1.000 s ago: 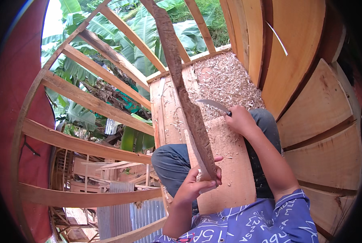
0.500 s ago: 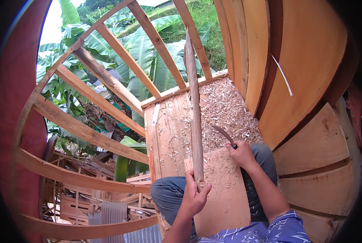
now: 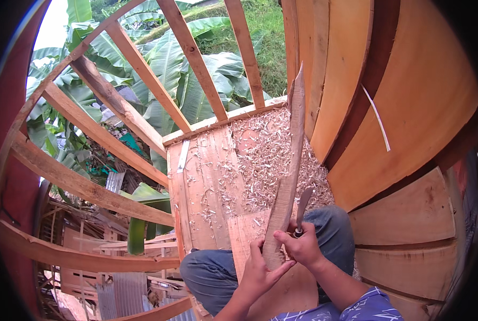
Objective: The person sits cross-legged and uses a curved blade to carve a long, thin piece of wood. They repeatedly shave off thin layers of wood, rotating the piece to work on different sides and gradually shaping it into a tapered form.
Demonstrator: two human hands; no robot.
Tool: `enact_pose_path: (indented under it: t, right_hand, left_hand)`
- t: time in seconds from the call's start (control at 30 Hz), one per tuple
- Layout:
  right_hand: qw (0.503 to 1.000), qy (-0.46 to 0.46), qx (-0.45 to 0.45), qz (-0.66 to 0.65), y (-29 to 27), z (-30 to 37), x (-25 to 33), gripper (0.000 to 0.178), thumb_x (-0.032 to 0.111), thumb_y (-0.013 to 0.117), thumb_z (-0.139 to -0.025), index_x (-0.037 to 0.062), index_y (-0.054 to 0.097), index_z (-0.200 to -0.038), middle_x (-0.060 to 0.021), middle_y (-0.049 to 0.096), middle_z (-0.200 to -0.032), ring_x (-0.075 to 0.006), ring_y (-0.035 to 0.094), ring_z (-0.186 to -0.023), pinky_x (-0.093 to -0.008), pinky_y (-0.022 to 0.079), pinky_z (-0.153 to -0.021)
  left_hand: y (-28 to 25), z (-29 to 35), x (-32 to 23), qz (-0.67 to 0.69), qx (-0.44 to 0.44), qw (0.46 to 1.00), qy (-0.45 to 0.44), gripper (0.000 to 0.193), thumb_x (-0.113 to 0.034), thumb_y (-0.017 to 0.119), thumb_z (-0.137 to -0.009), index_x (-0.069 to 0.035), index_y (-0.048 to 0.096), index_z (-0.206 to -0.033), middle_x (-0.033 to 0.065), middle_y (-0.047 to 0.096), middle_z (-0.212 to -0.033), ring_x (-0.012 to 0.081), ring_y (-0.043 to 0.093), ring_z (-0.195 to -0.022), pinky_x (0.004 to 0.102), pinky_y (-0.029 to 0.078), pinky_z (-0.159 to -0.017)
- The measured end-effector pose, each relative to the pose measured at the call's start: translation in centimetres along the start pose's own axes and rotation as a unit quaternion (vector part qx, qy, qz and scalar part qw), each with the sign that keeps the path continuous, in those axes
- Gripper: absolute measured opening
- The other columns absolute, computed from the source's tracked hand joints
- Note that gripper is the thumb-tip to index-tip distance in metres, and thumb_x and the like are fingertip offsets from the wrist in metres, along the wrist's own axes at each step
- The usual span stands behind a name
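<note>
A long rough wooden stick (image 3: 288, 182), pointed at its far end, slants up and away from my lap. Its near end lies in my left hand (image 3: 261, 270), fingers closed round it from the left. My right hand (image 3: 303, 246) is closed round the dark handle of a curved-blade knife (image 3: 303, 206), the blade pointing up beside the stick. The right thumb touches the stick's right edge. Under the near end, a flat wooden board (image 3: 298, 291) rests between my legs.
Wood shavings (image 3: 260, 160) cover much of the plank floor (image 3: 196, 187) ahead. Slatted railing bars (image 3: 143, 80) rise at the left, with banana leaves (image 3: 167, 80) beyond. A plank wall (image 3: 405, 101) stands close at the right, with a thin pale strip (image 3: 376, 117) against it.
The stick has turned, showing a broader face, and its far tip has swung right. My right hand has come left with the knife to meet the stick; the blade now points upward.
</note>
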State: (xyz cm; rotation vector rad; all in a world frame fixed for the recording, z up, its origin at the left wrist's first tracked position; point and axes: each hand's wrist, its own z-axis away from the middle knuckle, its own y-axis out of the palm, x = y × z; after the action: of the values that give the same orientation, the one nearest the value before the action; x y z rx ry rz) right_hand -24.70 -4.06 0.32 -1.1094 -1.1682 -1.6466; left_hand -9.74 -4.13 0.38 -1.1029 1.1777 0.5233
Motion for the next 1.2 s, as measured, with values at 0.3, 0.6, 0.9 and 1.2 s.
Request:
enact_pose_path:
  t: [0.3, 0.6, 0.9, 1.2]
  right_hand:
    - [0.999, 0.02, 0.04, -0.021, 0.7, 0.3, 0.2, 0.018, 0.012, 0.069, -0.085, -0.0044, 0.067, -0.093, -0.0027, 0.064, -0.069, -0.0053, 0.056, -0.057, -0.021, 0.045, -0.052]
    - [0.998, 0.047, 0.034, 0.039, -0.5, 1.1, 0.1, 0.02, 0.014, 0.074, -0.081, -0.004, 0.066, -0.081, -0.0008, 0.06, -0.06, -0.0021, 0.049, -0.049, -0.0216, 0.038, -0.042]
    - [0.876, -0.16, 0.054, 0.452, -4.0, 2.7, 0.1, 0.019, 0.025, 0.071, -0.073, 0.0067, 0.07, -0.071, -0.013, 0.06, -0.056, -0.0293, 0.06, -0.049, -0.0367, 0.047, -0.047]
    - [0.816, -0.159, -0.06, 0.552, -4.1, 2.5, 0.3, 0.013, 0.019, 0.064, -0.072, 0.0069, 0.067, -0.066, -0.0151, 0.06, -0.059, -0.0332, 0.062, -0.056, -0.0423, 0.049, -0.053]
  left_hand:
    - [-1.9, -1.1, 3.6, 0.522, 0.331, 0.761, -0.197, 0.063, -0.017, 0.074, -0.077, -0.001, 0.039, -0.126, 0.0137, 0.061, -0.099, 0.0229, 0.063, -0.092, 0.0356, 0.051, -0.082]
    - [-2.4, -0.5, 2.6, 0.6, 0.352, 0.684, -0.219, 0.047, -0.019, 0.068, -0.082, 0.0, 0.047, -0.119, 0.0081, 0.056, -0.089, 0.0181, 0.06, -0.081, 0.0329, 0.051, -0.073]
    - [-3.7, 0.3, 1.1, 0.496, 0.28, 0.788, -0.235, 0.044, -0.012, 0.069, -0.082, 0.006, 0.051, -0.117, 0.0105, 0.059, -0.083, 0.019, 0.061, -0.075, 0.0332, 0.051, -0.067]
    - [-3.2, 1.9, -0.9, 0.384, 0.278, 0.855, -0.212, 0.045, -0.003, 0.06, -0.087, 0.01, 0.044, -0.127, 0.0106, 0.059, -0.085, 0.0173, 0.06, -0.077, 0.0325, 0.051, -0.07]
